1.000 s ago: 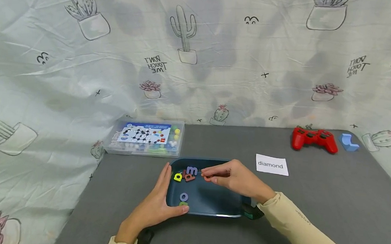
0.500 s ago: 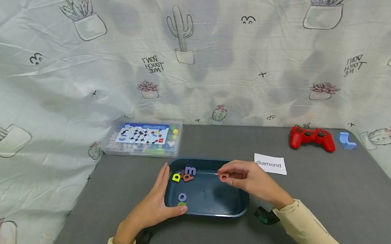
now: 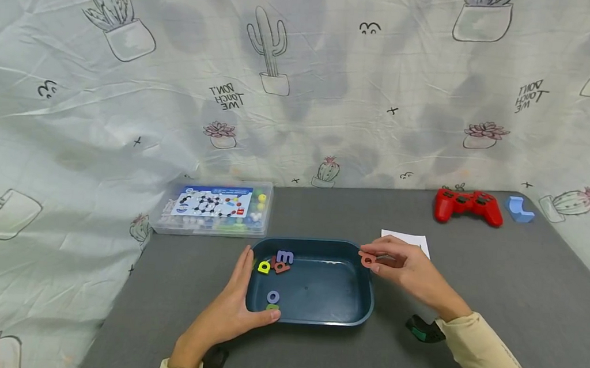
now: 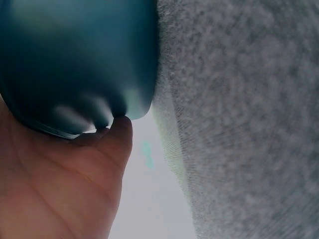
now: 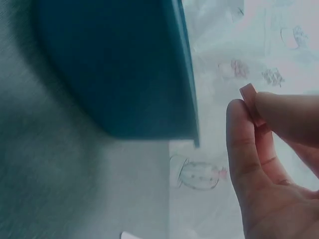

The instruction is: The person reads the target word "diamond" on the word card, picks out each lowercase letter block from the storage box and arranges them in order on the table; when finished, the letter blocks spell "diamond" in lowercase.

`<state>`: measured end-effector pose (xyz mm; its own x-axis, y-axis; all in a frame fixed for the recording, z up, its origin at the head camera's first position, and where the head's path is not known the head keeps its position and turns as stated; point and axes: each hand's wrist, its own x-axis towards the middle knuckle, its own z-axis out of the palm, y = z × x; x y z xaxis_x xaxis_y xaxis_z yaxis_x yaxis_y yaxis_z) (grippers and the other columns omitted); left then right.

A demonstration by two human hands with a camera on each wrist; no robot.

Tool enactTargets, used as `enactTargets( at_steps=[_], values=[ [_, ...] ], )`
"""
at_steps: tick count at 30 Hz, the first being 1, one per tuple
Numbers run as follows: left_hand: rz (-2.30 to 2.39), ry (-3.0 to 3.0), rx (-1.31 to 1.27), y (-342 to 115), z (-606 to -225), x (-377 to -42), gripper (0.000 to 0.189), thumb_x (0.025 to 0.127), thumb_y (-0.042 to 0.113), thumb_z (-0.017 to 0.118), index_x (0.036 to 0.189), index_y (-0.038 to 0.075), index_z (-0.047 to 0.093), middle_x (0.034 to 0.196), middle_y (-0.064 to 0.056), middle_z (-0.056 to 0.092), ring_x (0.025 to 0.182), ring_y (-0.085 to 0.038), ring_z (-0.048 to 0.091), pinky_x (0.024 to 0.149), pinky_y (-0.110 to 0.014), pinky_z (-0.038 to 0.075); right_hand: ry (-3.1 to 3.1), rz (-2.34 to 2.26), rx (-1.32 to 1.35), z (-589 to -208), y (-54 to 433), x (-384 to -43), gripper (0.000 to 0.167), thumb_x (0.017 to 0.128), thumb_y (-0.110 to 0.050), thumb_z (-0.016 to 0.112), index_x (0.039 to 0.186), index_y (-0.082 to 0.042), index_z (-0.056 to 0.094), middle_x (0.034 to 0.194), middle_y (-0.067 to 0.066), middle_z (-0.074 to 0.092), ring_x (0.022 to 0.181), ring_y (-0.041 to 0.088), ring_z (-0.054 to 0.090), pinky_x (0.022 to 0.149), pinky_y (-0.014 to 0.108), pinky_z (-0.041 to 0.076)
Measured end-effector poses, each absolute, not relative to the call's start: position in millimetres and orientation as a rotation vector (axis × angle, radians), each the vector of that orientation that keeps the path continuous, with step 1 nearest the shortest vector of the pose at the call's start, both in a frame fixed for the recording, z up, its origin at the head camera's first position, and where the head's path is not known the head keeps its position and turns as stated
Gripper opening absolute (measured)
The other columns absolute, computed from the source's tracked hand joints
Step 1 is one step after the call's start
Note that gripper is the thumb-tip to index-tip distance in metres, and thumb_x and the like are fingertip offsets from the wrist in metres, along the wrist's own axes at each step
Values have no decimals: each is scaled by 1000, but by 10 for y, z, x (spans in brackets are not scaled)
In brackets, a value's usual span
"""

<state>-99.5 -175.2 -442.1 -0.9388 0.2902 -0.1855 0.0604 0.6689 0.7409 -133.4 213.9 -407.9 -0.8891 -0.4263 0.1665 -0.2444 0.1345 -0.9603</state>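
Observation:
A dark blue tray (image 3: 317,292) lies on the grey table. My left hand (image 3: 236,303) rests against its left end, straight fingers along the side and thumb at the near rim; the left wrist view shows fingertips against the tray's outer wall (image 4: 99,59). Over the tray's far right corner, my right hand (image 3: 408,268) pinches a small red toy letter with a round hole (image 3: 368,261) between thumb and fingers, seen edge-on in the right wrist view (image 5: 251,102). Inside the tray lie a purple m (image 3: 285,256), a yellow letter (image 3: 264,267), red letters (image 3: 281,268), a purple o (image 3: 273,296) and a green piece (image 3: 272,307).
Behind the right hand lies a white card (image 3: 415,239), its print now hidden. A clear plastic case (image 3: 215,206) of small parts stands back left. A red game controller (image 3: 468,207) and a light-blue block (image 3: 519,210) sit back right, before a printed curtain (image 3: 313,81).
My right hand has lifted the red letter and carried it rightward from the middle of the tray to its right rim, covering the card's word "diamond". The left hand has stayed at the tray.

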Motion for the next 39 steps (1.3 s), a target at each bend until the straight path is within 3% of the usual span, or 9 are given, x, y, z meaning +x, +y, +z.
enactTargets(
  at_steps=[5,11,28,39],
  values=[
    [1148,2595,277,-1762,-4440,-997,134,85,59,85,173,20,-8,179,-2,-15,161,-42,11,116,-75,27,2330,-1861,-587,-4147,2254,-1306,28,100,2,72,128,4,73,121,20,69,108,36,73,91,32,60],
    [1138,2594,258,-1768,-4452,-1003,135,84,59,86,173,21,-8,179,-1,-15,161,-41,12,117,-74,26,2337,-1881,-498,-4245,2382,-1275,24,99,1,74,123,3,75,123,29,70,106,37,75,89,31,60],
    [1131,2599,273,-1772,-4447,-1003,134,85,61,85,173,21,-8,179,-1,-15,160,-44,14,115,-76,27,2406,-1793,-317,-4466,2706,-1166,26,97,4,75,121,13,69,115,27,75,98,17,77,80,26,61],
    [1136,2590,284,-1773,-4428,-1008,134,85,59,85,173,21,-9,178,-2,-16,160,-44,13,116,-76,26,2706,-1499,-322,-4551,2730,-1154,16,92,2,82,108,1,77,101,9,79,84,11,72,72,23,57]
  ],
)
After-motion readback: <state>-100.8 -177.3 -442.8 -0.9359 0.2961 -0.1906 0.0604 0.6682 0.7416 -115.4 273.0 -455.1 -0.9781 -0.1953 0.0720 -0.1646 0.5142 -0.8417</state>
